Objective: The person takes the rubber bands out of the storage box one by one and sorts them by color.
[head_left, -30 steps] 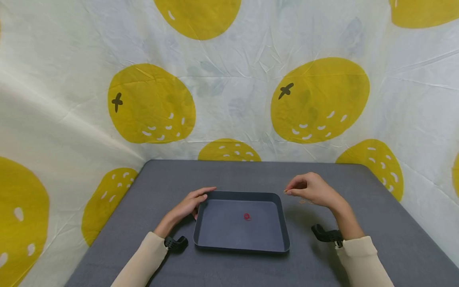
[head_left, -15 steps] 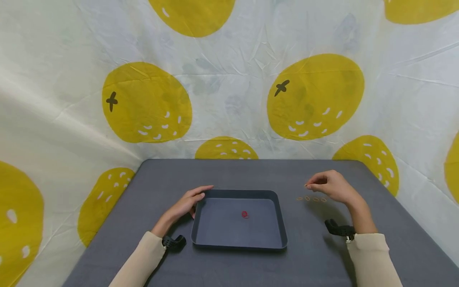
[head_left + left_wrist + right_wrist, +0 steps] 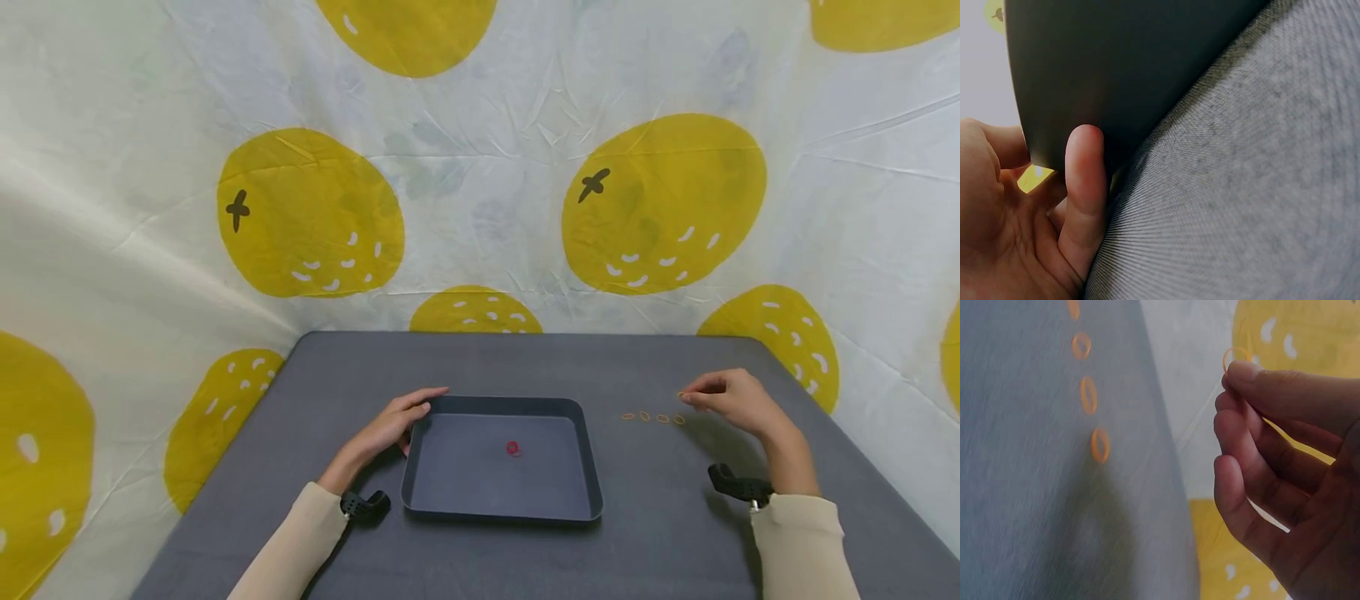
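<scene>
A dark grey tray (image 3: 502, 515) lies on the table, with small red bands (image 3: 513, 448) inside it. My left hand (image 3: 386, 427) grips the tray's left back corner; in the left wrist view the fingers of that hand (image 3: 1041, 219) curl against the tray's dark wall (image 3: 1116, 69). Over the table right of the tray, my right hand (image 3: 738, 402) pinches a thin orange band (image 3: 1235, 350) between thumb and forefinger. Several orange bands (image 3: 663, 419) lie in a row on the table, left of the right hand (image 3: 1285, 456); the nearest orange band (image 3: 1100, 445) shows in the right wrist view.
The grey tabletop (image 3: 480, 367) extends around the tray. Behind it and at the sides hangs a white cloth (image 3: 480, 208) printed with large yellow fruit. Black wrist devices sit at the left wrist (image 3: 366, 507) and right wrist (image 3: 738, 483).
My right hand has moved to the right, away from the tray and past the row of orange bands, still pinching a band. The left hand has stayed at the tray's corner.
</scene>
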`<state>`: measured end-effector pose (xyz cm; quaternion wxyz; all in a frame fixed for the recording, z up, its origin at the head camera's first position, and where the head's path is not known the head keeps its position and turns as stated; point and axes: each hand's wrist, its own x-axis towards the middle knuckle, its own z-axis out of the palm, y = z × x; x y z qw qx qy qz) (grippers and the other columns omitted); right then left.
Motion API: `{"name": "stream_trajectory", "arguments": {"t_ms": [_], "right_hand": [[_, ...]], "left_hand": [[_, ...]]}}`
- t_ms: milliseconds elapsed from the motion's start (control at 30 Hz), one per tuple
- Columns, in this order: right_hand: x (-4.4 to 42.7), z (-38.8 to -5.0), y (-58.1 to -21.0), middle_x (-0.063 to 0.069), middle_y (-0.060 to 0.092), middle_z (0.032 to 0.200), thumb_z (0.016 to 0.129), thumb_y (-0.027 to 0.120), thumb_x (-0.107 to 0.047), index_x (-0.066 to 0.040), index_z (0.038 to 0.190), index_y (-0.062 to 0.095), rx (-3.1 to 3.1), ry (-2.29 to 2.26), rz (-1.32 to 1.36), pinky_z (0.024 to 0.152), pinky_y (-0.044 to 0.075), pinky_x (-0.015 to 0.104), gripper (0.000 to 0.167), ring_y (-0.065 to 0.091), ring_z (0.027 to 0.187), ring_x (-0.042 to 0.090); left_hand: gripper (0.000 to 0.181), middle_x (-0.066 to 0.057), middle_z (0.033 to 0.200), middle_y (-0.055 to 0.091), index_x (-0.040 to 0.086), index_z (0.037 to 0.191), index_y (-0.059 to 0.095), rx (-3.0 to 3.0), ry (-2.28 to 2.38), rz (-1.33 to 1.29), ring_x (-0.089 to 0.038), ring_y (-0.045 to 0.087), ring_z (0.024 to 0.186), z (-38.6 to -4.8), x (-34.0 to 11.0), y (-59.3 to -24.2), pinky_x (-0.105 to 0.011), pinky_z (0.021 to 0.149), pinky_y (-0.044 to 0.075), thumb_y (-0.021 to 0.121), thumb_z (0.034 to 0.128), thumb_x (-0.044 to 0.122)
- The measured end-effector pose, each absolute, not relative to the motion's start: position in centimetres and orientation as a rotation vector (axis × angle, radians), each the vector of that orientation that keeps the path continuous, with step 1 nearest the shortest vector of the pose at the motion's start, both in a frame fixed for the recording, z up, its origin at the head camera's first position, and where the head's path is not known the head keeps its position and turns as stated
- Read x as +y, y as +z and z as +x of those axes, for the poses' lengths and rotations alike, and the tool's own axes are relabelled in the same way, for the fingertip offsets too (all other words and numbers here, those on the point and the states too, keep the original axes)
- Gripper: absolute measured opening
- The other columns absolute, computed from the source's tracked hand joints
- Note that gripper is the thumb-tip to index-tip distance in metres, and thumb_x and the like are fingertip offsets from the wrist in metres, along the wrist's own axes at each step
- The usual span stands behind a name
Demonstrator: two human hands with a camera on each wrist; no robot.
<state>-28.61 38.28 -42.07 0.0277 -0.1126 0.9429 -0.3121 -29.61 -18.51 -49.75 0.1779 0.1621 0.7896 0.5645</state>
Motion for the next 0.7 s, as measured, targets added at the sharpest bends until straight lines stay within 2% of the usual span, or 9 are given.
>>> {"name": "stream_trajectory", "arguments": {"t_ms": [200,333,567,700], "right_hand": [[40.0,-28.7,-43.5,0.01,0.077,0.095,0.099,0.072,-0.025,0.003,0.11,0.078,2.884,-0.895,-0.254,0.065,0.053,0.026,0.031,0.063,0.076,0.012],[40.7,-29.1,-44.4,0.006,0.075,0.092,0.098,0.072,-0.026,0.002,0.107,0.078,2.864,-0.842,-0.2,0.063,0.051,0.025,0.03,0.061,0.075,0.01],[40.8,-29.1,-44.9,-0.001,0.068,0.076,0.097,0.073,-0.029,0.001,0.097,0.077,2.842,-0.786,-0.091,0.061,0.047,0.028,0.031,0.058,0.072,0.015],[40.8,-29.1,-44.8,-0.002,0.067,0.074,0.095,0.074,-0.03,0.0,0.095,0.078,2.843,-0.783,-0.041,0.062,0.046,0.03,0.03,0.058,0.072,0.015]], "left_hand": [[0.044,-0.014,0.164,0.036,0.032,0.156,0.047,2.243,1.593,0.455,-0.022,0.064,0.072,-29.6,-18.5,-49.7,-0.033,0.048,0.054,0.04,0.1135,0.027],[0.044,-0.015,0.164,0.037,0.031,0.157,0.047,2.238,1.597,0.45,-0.021,0.063,0.069,-29.6,-18.5,-49.8,-0.033,0.047,0.054,0.04,0.1136,0.027],[0.044,-0.013,0.164,0.037,0.032,0.156,0.047,2.237,1.597,0.448,-0.021,0.062,0.066,-29.6,-18.5,-49.8,-0.033,0.048,0.054,0.04,0.1134,0.027],[0.044,-0.014,0.164,0.037,0.032,0.156,0.047,2.233,1.599,0.46,-0.019,0.059,0.061,-29.7,-18.5,-49.8,-0.034,0.048,0.054,0.04,0.1136,0.026]]}}
